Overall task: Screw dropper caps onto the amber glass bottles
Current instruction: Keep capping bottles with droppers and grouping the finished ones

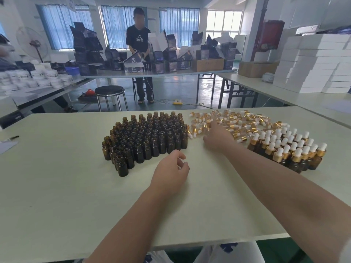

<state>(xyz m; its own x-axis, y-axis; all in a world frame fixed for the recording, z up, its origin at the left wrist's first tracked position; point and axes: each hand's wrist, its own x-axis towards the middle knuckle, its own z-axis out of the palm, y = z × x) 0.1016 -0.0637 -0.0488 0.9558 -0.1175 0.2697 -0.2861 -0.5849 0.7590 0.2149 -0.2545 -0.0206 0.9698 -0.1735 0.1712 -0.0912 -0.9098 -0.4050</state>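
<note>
Here, right hand (216,138) among loose dropper caps (239,120).

Packing workshop: long tables (247,84), stacked white boxes (313,63), jars (38,76).

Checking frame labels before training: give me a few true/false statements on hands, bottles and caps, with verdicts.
1. The left hand holds a bottle. False: it holds nothing, and its fingers are loosely curled.
2. The right hand reaches into the loose dropper caps. True.
3. The uncapped bottles lie on their sides. False: they stand upright, packed together.
4. The capped bottles stand to the right of the uncapped ones. True.
</note>
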